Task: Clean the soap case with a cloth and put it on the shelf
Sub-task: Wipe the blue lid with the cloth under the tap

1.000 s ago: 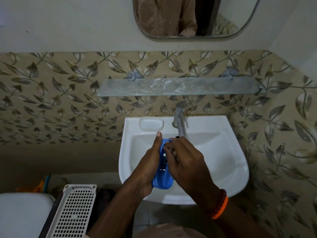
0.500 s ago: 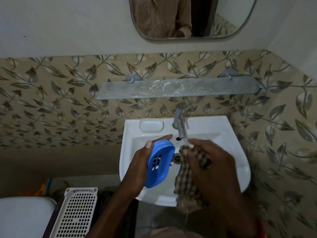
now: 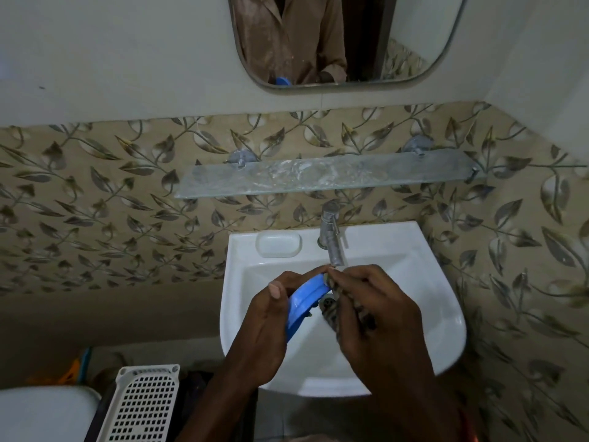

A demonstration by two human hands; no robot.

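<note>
Soap case (image 3: 306, 301), blue plastic, being held edge-on over sink (image 3: 446, 320) by left hand (image 3: 267, 327), fingers wrapping long rim. Right hand (image 3: 379, 317) clutching checked cloth (image 3: 338, 311), pressing against case end. Probably light, rigid, slippery if wet; gripping rims seems safest.

Blue soap case (image 3: 304, 299) edge-on, touching checked cloth (image 3: 334, 317)
</note>
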